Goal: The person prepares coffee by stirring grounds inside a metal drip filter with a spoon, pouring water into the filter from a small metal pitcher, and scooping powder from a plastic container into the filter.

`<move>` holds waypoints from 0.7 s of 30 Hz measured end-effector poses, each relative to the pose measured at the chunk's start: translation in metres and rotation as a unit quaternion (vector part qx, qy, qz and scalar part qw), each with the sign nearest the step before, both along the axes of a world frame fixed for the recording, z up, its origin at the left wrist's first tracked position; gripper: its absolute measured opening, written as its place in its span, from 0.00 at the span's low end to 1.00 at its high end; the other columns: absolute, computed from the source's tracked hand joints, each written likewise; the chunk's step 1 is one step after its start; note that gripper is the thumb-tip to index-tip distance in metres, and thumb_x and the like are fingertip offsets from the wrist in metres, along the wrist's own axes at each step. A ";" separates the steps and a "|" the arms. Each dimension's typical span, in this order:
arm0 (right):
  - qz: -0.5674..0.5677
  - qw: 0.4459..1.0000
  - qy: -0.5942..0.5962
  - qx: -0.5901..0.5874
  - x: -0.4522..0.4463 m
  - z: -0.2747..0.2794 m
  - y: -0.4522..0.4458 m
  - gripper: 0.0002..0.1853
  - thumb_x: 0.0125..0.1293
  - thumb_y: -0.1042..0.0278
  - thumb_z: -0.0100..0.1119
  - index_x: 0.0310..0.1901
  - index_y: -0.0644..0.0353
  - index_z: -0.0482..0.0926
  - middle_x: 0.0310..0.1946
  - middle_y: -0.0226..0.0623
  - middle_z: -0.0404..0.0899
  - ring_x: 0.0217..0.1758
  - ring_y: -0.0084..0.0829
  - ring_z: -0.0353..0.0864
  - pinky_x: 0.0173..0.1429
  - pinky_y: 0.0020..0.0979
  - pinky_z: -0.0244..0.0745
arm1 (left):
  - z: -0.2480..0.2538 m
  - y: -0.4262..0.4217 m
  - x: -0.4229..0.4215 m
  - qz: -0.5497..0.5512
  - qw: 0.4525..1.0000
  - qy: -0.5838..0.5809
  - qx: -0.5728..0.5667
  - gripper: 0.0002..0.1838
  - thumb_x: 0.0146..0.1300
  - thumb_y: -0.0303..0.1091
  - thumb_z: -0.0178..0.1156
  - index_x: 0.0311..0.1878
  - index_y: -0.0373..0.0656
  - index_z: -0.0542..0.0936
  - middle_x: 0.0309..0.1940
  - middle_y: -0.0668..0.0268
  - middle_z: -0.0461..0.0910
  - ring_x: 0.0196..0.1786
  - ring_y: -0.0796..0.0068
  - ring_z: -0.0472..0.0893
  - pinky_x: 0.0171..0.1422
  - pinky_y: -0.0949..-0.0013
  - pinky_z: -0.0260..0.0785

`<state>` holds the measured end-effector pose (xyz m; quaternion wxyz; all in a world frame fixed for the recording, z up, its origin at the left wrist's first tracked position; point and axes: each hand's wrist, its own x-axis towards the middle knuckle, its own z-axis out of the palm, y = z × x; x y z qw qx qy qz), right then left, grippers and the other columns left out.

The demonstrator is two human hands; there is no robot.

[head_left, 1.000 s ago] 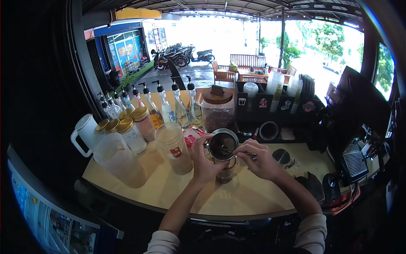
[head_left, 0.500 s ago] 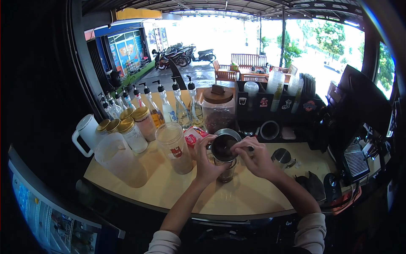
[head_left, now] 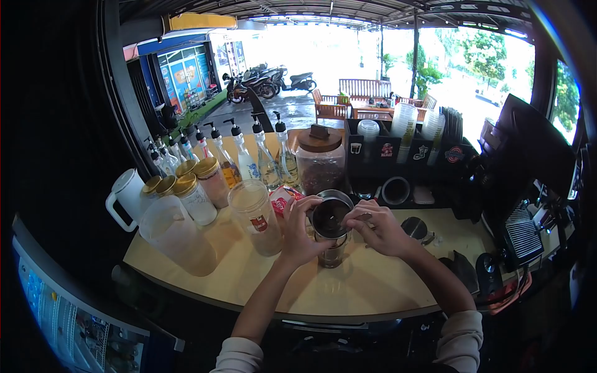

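Note:
A round metal cup (head_left: 331, 231) with dark contents sits at the middle of the counter, directly above a clear glass (head_left: 331, 256). Whether it rests on the glass or hangs just over it, I cannot tell. My left hand (head_left: 301, 235) is closed around the cup's left side. Pinched in my right hand (head_left: 382, 231) is a thin metal spoon (head_left: 365, 217), its lower end reaching into the cup. To the left of my left hand stands a tall clear plastic container (head_left: 254, 211) with a red label. A red packet (head_left: 283, 198) lies behind my left fingers.
Pump bottles (head_left: 266, 163) line the back left, with gold-lidded jars (head_left: 200, 202), a frosted pitcher (head_left: 171, 227) and a white jug (head_left: 124, 196) before them. A wood-lidded jar (head_left: 321, 163) stands behind the cup. To the right are a metal pitcher (head_left: 415, 229) and an espresso machine (head_left: 525, 236).
My right hand has shifted slightly and the spoon handle shows at a different angle above the fingers. My left hand keeps its hold on the cup.

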<state>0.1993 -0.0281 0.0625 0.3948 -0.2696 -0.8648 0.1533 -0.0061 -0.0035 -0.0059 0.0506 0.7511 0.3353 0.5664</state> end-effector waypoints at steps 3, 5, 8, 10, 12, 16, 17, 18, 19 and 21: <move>-0.020 1.000 -0.001 -0.007 0.000 0.004 -0.001 0.06 0.66 0.73 0.54 0.37 0.65 0.79 0.33 0.37 0.80 0.40 0.37 0.77 0.50 0.35 0.68 | 0.001 0.002 -0.002 0.003 1.000 0.025 0.009 0.43 0.33 0.39 0.76 0.57 0.48 0.68 0.55 0.65 0.72 0.61 0.65 0.71 0.75 0.49 0.42; -0.022 1.000 -0.002 0.000 0.002 0.006 0.001 0.06 0.66 0.74 0.53 0.37 0.65 0.79 0.33 0.38 0.80 0.41 0.38 0.78 0.50 0.36 0.68 | 0.001 0.001 -0.003 0.005 1.000 0.021 -0.008 0.43 0.32 0.39 0.76 0.57 0.48 0.68 0.54 0.65 0.73 0.61 0.65 0.71 0.76 0.48 0.41; 0.003 1.000 0.008 0.008 -0.005 -0.001 0.001 0.05 0.65 0.73 0.54 0.37 0.65 0.79 0.32 0.39 0.80 0.40 0.38 0.78 0.50 0.36 0.68 | 0.001 0.001 -0.001 0.001 1.000 0.020 -0.006 0.43 0.32 0.39 0.76 0.57 0.48 0.68 0.55 0.65 0.73 0.61 0.66 0.71 0.76 0.48 0.41; 0.000 0.999 0.034 -0.004 -0.010 0.000 0.000 0.05 0.65 0.73 0.55 0.37 0.65 0.79 0.32 0.39 0.80 0.40 0.38 0.78 0.49 0.36 0.69 | 0.002 0.000 -0.001 0.000 1.000 0.021 -0.007 0.43 0.32 0.39 0.76 0.57 0.48 0.67 0.55 0.65 0.73 0.61 0.66 0.71 0.76 0.48 0.41; -0.002 0.998 0.059 -0.015 -0.011 0.000 0.001 0.05 0.65 0.73 0.55 0.36 0.65 0.79 0.32 0.40 0.80 0.39 0.38 0.78 0.49 0.35 0.69 | 0.003 0.000 -0.001 0.002 1.000 0.023 -0.007 0.43 0.32 0.39 0.76 0.57 0.48 0.67 0.55 0.65 0.73 0.62 0.66 0.71 0.76 0.48 0.41; -0.024 1.000 0.002 -0.005 -0.004 0.008 0.004 0.06 0.66 0.74 0.54 0.37 0.65 0.80 0.32 0.38 0.81 0.38 0.36 0.79 0.48 0.34 0.71 | 0.004 -0.001 -0.007 0.007 0.998 0.056 0.005 0.45 0.32 0.39 0.76 0.58 0.48 0.67 0.55 0.64 0.72 0.62 0.65 0.71 0.75 0.49 0.42; -0.045 0.999 -0.003 -0.003 -0.003 0.010 0.003 0.07 0.67 0.75 0.53 0.38 0.65 0.81 0.31 0.37 0.81 0.37 0.33 0.79 0.47 0.34 0.72 | 0.004 -0.001 -0.007 0.002 0.998 0.067 -0.002 0.45 0.31 0.39 0.76 0.58 0.48 0.66 0.55 0.64 0.72 0.62 0.65 0.71 0.75 0.49 0.42; -0.019 1.000 0.017 0.016 -0.004 0.007 0.006 0.06 0.67 0.74 0.53 0.37 0.65 0.81 0.31 0.37 0.81 0.37 0.33 0.79 0.46 0.33 0.72 | 0.005 -0.002 -0.007 0.003 0.998 0.066 -0.002 0.45 0.31 0.39 0.76 0.58 0.48 0.66 0.55 0.64 0.72 0.62 0.65 0.71 0.75 0.49 0.42; -0.019 1.000 0.017 0.015 -0.006 0.006 0.006 0.06 0.67 0.74 0.53 0.37 0.65 0.81 0.31 0.37 0.81 0.37 0.33 0.79 0.46 0.33 0.72 | 0.006 -0.002 -0.007 0.003 0.998 0.065 -0.004 0.45 0.31 0.39 0.76 0.58 0.48 0.66 0.55 0.64 0.72 0.62 0.65 0.71 0.75 0.49 0.42; 0.007 1.000 -0.001 0.020 -0.009 0.003 0.004 0.06 0.66 0.75 0.54 0.36 0.66 0.80 0.32 0.37 0.81 0.37 0.33 0.79 0.47 0.33 0.72 | 0.007 -0.002 -0.006 0.001 0.998 0.065 -0.005 0.45 0.31 0.39 0.76 0.59 0.48 0.66 0.55 0.64 0.72 0.62 0.65 0.71 0.75 0.49 0.43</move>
